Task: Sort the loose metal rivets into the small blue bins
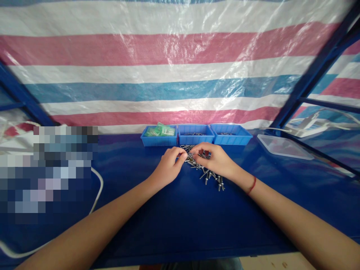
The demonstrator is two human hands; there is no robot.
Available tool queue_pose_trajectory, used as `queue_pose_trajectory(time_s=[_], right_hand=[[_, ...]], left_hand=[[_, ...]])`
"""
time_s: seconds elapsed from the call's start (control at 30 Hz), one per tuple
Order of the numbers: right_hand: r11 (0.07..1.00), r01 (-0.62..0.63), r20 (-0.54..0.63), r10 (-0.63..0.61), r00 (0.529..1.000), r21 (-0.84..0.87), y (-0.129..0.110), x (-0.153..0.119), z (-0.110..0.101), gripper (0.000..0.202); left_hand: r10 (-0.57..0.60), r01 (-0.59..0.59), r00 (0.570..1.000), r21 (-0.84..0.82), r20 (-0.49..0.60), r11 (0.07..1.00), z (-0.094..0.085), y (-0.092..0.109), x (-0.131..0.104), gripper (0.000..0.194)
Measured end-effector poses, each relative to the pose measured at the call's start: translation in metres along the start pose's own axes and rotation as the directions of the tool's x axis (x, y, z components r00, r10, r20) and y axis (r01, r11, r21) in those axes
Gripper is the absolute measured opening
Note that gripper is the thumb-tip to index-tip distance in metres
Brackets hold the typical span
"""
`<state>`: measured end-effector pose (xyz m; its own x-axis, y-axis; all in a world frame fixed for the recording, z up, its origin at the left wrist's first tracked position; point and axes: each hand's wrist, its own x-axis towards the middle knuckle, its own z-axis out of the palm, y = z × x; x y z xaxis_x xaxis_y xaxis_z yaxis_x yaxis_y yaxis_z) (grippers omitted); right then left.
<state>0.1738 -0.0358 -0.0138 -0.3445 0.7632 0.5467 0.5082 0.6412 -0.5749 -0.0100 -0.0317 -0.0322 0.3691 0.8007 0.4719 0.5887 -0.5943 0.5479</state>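
Note:
A pile of silver blind rivets (209, 174) with long thin pins lies on the blue tabletop (180, 221). Over the pile's left edge, my left hand (170, 164) has thumb and forefinger pinched together; whatever is between them is too small to make out. My right hand (215, 160) is curled above the rivets, its thumb and fingers closed around a thin metal piece that looks like a rivet. The fingertips of both hands nearly meet. Part of the pile is hidden behind my right hand.
Behind the pile stand three blue bins: the left bin (160, 141) holds green-and-clear packets (161, 130), the middle bin (196, 140) and right bin (232, 140) hold loose rivets. A translucent lid (284, 146) lies right. A white cable (99, 183) runs left, beside a blurred-out area.

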Motion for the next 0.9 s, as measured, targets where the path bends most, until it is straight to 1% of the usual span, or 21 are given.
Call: queue_pose_trajectory(time_s=[0.1,0.33,0.5,0.67,0.8,0.9], right_hand=[[0.996,-0.039,0.007,0.038,0.999,0.086,-0.0061,-0.0004,0.0026,0.010],[0.979,-0.089,-0.024,0.095,0.995,0.184,-0.0080,-0.0013,0.0058,0.014],[0.973,-0.104,-0.021,0.111,0.994,0.206,-0.0089,-0.0015,0.0051,0.016],[0.971,-0.107,-0.022,0.114,0.993,0.215,-0.0076,-0.0016,0.0050,0.018],[0.968,-0.121,-0.061,0.138,0.989,0.221,-0.0070,-0.0018,0.0058,0.019],[0.972,-0.108,-0.061,0.123,0.991,0.210,-0.0079,-0.0019,0.0055,0.019]], left_hand=[[-0.028,0.028,1.000,-0.050,0.010,0.998,0.0010,0.0008,-0.0010,0.018],[-0.061,0.064,0.998,-0.144,0.027,0.988,0.0018,-0.0001,-0.0002,0.021],[-0.053,0.060,0.998,-0.225,0.035,0.973,0.0022,-0.0004,0.0003,0.020],[-0.050,0.059,0.998,-0.216,0.047,0.975,0.0013,0.0022,-0.0005,0.017],[-0.051,0.058,0.998,-0.235,0.035,0.970,0.0001,0.0043,-0.0004,0.014],[-0.049,0.052,0.999,-0.249,0.018,0.967,-0.0002,0.0050,-0.0002,0.012]])
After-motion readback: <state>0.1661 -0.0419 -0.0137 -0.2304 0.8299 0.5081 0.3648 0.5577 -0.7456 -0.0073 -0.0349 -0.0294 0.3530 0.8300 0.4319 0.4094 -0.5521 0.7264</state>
